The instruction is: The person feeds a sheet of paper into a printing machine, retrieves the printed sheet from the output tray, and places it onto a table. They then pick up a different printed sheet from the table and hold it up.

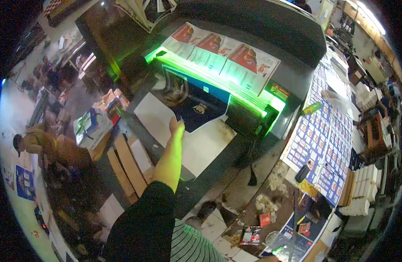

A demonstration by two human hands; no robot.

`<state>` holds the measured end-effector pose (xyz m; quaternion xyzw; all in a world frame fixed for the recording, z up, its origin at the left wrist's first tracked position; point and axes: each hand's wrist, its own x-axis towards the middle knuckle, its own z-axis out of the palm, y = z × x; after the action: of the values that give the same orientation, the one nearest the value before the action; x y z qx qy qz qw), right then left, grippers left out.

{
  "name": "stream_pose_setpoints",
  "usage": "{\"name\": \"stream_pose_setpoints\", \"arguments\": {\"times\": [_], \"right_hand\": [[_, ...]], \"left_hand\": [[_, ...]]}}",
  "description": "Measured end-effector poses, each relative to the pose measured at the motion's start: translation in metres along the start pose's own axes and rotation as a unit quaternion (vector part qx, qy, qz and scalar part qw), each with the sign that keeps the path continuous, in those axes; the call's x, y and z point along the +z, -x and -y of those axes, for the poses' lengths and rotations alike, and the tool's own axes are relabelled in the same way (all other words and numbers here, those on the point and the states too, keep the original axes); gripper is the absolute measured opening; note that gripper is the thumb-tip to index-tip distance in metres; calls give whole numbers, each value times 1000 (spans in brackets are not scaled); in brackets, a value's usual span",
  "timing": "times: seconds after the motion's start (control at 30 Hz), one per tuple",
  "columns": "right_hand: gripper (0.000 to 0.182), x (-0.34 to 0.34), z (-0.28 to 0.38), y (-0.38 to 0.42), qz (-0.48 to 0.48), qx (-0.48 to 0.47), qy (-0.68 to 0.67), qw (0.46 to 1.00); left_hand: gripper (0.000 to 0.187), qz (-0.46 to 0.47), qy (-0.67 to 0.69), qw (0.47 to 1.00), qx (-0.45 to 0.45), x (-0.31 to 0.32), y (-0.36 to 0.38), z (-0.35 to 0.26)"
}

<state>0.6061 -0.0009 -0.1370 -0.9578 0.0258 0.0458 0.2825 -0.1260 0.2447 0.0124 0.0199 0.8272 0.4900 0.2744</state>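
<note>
My left hand pinches the near corner of a dark blue printed sheet with a small emblem and a square code on it. The sheet's far edge lies at a machine's bright green-lit bar. Below the sheet is a pale board, sticking out toward me. At the bottom edge of the view shows a sliver of what looks like my right hand, close to a shiny clear plastic piece; its fingers are hidden.
Red and white printed sheets lie on the machine's top. To the right, a table bears large blue printed sheets and a yellow-green bottle. Stacked papers stand at left, near a bending person. Scraps litter the tiled floor.
</note>
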Motion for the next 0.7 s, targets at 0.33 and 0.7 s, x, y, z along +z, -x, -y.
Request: {"name": "stream_pose_setpoints", "arguments": {"times": [0.33,0.7], "right_hand": [[70,-102,-96,-6,265,150,-255,918],[39,-382,-402,99,141,-177,-202,953]], "left_hand": [[38,181,120,894,391,-195,129,18],[41,521,-143,711,450,-273,382,82]]}}
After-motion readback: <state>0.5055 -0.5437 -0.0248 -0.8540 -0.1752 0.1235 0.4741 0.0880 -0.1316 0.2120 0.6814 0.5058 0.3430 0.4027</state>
